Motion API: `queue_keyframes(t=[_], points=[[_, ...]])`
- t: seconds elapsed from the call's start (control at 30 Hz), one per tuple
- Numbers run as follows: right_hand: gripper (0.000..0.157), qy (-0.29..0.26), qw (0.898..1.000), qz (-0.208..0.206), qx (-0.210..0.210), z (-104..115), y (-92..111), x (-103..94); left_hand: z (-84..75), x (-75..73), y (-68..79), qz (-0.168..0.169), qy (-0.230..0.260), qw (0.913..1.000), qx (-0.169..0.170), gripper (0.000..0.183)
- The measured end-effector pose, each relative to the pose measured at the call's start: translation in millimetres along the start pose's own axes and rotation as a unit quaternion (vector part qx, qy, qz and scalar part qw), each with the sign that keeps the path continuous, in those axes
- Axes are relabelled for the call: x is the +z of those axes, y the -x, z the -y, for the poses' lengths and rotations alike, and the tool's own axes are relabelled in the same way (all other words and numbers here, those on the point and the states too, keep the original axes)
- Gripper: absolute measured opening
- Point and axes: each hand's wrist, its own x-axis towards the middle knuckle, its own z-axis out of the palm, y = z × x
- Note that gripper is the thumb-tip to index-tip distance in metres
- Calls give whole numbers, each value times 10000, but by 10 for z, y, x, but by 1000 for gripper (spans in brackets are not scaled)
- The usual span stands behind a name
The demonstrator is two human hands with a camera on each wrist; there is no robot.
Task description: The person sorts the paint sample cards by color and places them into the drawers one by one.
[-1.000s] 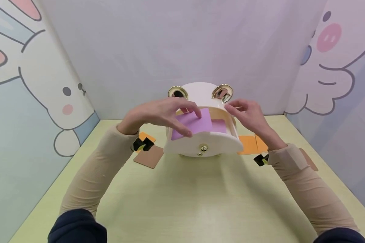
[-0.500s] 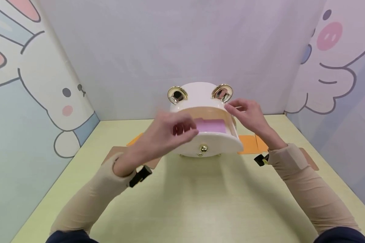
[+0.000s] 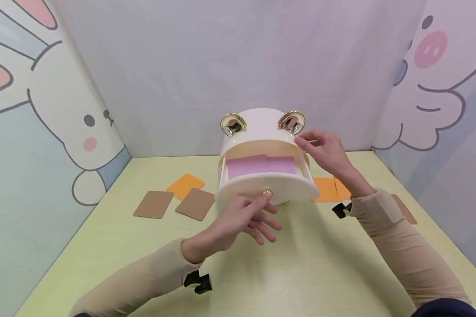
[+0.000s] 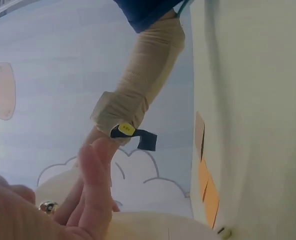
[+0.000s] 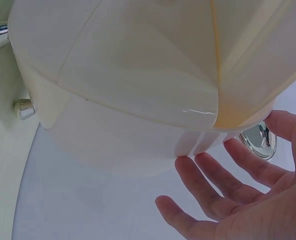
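A glossy white cabinet [image 3: 262, 125] with two gold horn-shaped ornaments stands on the table, its upper drawer [image 3: 238, 188] pulled out. Two purple cards [image 3: 281, 165] lie side by side in that drawer. My left hand [image 3: 242, 220] is at the drawer front, its thumb on the gold knob [image 3: 270, 191] and its other fingers extended below. My right hand [image 3: 326, 152] stays at the cabinet's upper right. In the right wrist view, several fingertips [image 5: 183, 162] rest against the white side wall [image 5: 133, 137], with the thumb near a gold ornament [image 5: 260, 140].
Left of the cabinet lie an orange card [image 3: 185, 186] and two brown cards [image 3: 154, 204]. More orange cards [image 3: 324, 189] and a brown card [image 3: 404, 209] lie to its right. Cartoon-printed walls [image 3: 238, 66] enclose the table [image 3: 258, 281] at the back and sides.
My left hand released a purple card into the drawer, came out over its front and moved down to the knob. My right hand has stayed at the cabinet's side.
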Motion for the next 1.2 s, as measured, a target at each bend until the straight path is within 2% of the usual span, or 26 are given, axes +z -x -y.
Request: queue_keyframes(t=[0.17,0.4,0.8,1.2], points=[[44,7,10000,49,71,1,10,6,64,50,-61,-69,875,9961,89,53],[43,33,10000,-13,46,-14,8,9,60,110,-100,-160,1512,9880,273,47],[43,14,10000,3,10,-16,14,-1,60,111,-155,-194,1550,9862,548,47],[43,-59,10000,70,-3,2,34,-7,50,80,-212,-266,1629,9841,662,43]])
